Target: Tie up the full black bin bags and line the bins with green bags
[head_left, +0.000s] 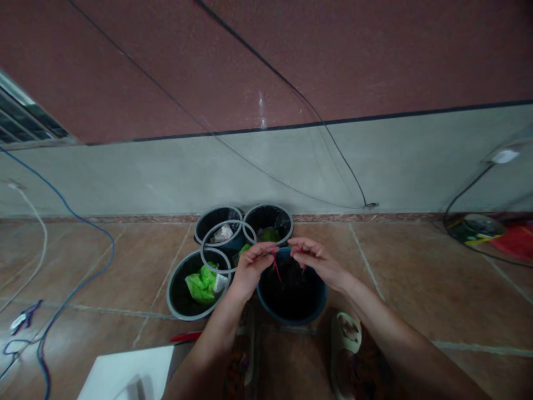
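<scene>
Both of my hands are over a blue-rimmed bin that has a dark bag inside it. My left hand pinches a thin red drawstring between thumb and fingers. A little to the right, my right hand is closed in a pinch on another bit of red string, partly hidden by the fingers. Left of the bin stands a grey-rimmed bin with a bright green bag in it. A loose grey ring lies across the bins.
Two more grey-rimmed bins with dark liners stand against the wall. Blue cable trails over the tiled floor at left. A white board-like object is at lower left, and a red bag lies at far right.
</scene>
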`<state>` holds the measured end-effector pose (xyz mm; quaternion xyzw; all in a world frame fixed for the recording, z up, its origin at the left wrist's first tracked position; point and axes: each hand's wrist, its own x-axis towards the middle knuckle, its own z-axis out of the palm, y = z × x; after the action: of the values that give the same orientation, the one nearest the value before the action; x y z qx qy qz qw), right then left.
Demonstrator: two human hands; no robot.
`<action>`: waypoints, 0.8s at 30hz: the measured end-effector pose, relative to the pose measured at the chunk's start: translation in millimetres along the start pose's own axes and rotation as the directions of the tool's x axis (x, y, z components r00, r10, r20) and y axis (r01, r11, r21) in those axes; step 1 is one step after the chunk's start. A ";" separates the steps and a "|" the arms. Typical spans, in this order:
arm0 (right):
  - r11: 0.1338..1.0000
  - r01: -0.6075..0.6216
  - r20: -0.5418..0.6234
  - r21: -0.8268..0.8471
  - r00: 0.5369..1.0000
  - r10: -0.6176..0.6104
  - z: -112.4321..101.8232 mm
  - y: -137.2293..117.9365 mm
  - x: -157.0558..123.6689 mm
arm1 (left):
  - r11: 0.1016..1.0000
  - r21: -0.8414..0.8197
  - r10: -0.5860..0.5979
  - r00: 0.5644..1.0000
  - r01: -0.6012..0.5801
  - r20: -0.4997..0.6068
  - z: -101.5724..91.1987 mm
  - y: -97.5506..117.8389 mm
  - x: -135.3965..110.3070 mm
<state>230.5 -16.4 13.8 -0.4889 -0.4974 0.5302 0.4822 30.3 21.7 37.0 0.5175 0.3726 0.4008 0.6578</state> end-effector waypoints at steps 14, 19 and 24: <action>0.933 0.053 0.017 -0.356 0.999 -0.051 19.8 5.2 8.5 | 0.751 0.660 -0.027 0.998 -0.021 0.062 15.1 -54.0 0.5; 0.962 0.005 -0.033 -0.274 0.999 -0.014 15.0 5.0 12.2 | 0.723 0.691 -0.046 0.998 0.004 0.042 32.3 -84.3 3.4; 0.777 -0.125 -0.221 -0.617 0.975 -0.019 -31.4 9.2 12.2 | 0.848 0.492 -0.147 0.980 0.196 -0.137 20.7 -91.4 19.7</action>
<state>261.0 -2.8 3.3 -0.6896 -0.5763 0.2916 0.3275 69.9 18.7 -50.1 0.6164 0.5392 0.2534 0.5149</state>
